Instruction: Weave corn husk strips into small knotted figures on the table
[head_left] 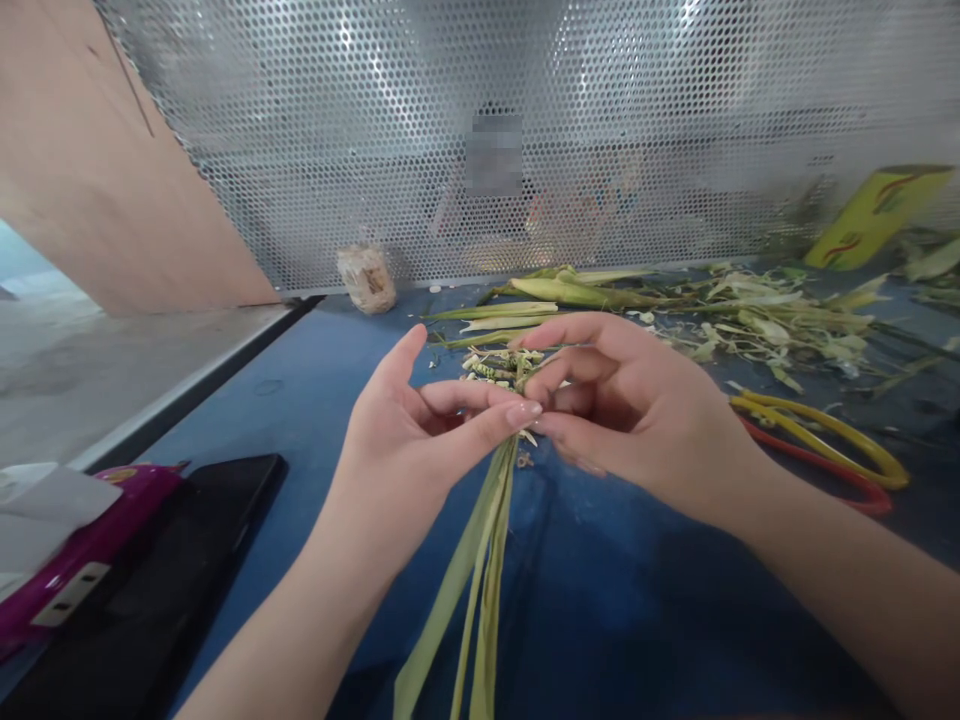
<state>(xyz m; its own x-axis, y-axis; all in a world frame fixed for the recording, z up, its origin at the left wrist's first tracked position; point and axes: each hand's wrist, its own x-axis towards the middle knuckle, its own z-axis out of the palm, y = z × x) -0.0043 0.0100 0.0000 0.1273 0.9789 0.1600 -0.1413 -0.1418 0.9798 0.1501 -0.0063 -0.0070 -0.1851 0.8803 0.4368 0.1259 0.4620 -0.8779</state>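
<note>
In the head view, my left hand (409,440) pinches a small bundle of long green leaf strips (487,560) between thumb and finger. The strips hang down from the pinch over the blue tabletop (630,620). My right hand (645,415) is closed at the upper end of the same bundle, its thumb tip meeting the left thumb; its curled fingers hide part of the strips. Small pale-green leaf bits (484,366) show just behind my fingertips; I cannot tell whether some belong to the bundle.
Green leaves (577,290) and shredded strips (780,330) lie at the back right. Yellow (832,430) and red (862,495) loops sit at right, below a yellow box (874,220). A jar (367,278) stands by the perforated panel (300,130). A black device (195,560) and purple power strip (97,540) lie left.
</note>
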